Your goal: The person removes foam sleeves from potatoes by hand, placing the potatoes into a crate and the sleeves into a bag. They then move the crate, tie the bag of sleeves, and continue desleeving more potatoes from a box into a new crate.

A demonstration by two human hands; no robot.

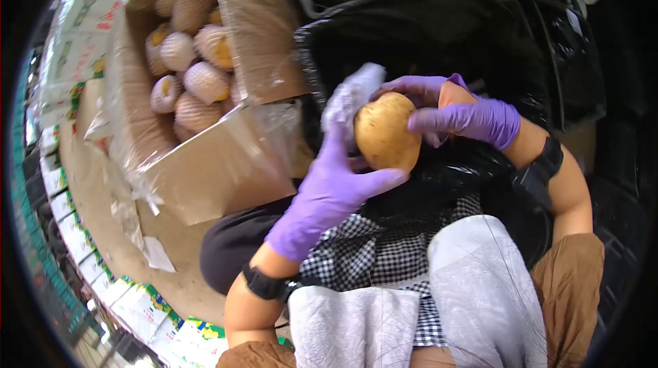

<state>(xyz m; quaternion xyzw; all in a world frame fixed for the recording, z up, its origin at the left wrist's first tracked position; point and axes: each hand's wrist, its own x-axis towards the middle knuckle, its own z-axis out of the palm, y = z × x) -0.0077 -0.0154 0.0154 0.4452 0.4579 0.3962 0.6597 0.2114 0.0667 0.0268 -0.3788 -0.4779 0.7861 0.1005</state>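
A round, yellow-brown pear (386, 131), speckled and smooth, is held up over a black bag (439, 39), in front of the person's chest. A white foam net (349, 97) lies against its upper left side, seemingly half peeled off. The left hand (329, 190), in a purple glove, cups the pear from below, fingers closed around it. The right hand (456, 111), gloved too, presses fingertips on its top. A cardboard box (226, 162) at left holds more netted fruit (195, 66). The printing on the cartons (75, 32) beyond is unreadable.
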